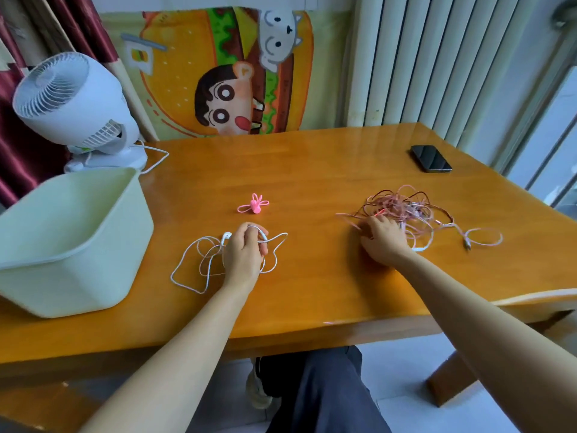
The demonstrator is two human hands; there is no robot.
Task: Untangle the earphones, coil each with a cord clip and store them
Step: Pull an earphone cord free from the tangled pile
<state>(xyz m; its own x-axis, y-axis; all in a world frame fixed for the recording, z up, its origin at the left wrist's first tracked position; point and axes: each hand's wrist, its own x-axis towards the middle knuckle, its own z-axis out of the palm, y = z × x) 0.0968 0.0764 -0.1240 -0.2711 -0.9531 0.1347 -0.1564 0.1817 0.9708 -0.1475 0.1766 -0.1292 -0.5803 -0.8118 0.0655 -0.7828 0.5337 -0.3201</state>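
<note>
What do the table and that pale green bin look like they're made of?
The table: likely varnished wood, showing grain and glossy reflections. The bin: probably matte plastic, with smooth, evenly coloured walls and rounded corners.

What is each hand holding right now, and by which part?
The left hand grips the white earphones by the cord near the earbuds. The right hand rests on the pink tangle; whether it grips cannot be told.

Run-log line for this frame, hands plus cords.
left hand: grips white earphones, uncoiled | right hand: rests on pink earphone tangle | pink cord clip: untouched on table
</note>
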